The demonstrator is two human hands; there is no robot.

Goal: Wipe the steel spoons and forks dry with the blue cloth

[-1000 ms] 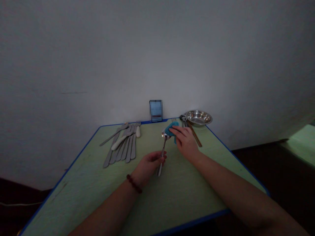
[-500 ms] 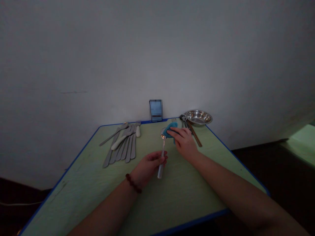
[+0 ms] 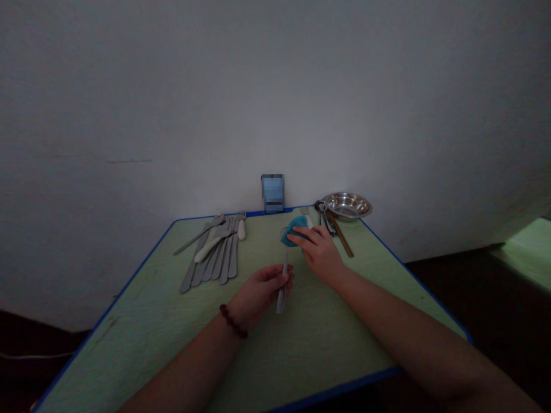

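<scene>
My left hand (image 3: 260, 288) is closed round the handle of a metal spoon (image 3: 283, 284), held upright over the middle of the green table (image 3: 172, 338). My right hand (image 3: 318, 252) pinches a blue cloth (image 3: 293, 230) that now covers the spoon's bowl, so the bowl is hidden. A dark bead bracelet sits on my left wrist.
A row of several metal knives, forks and spoons (image 3: 215, 252) lies at the table's back left. A steel bowl (image 3: 348, 205) stands at the back right, with chopsticks (image 3: 342, 235) and more utensils beside it. A small blurred box (image 3: 272, 193) leans on the wall.
My right hand has slid the blue cloth left over the spoon's bowl, which showed before. My left hand has kept its grip and hardly moved.
</scene>
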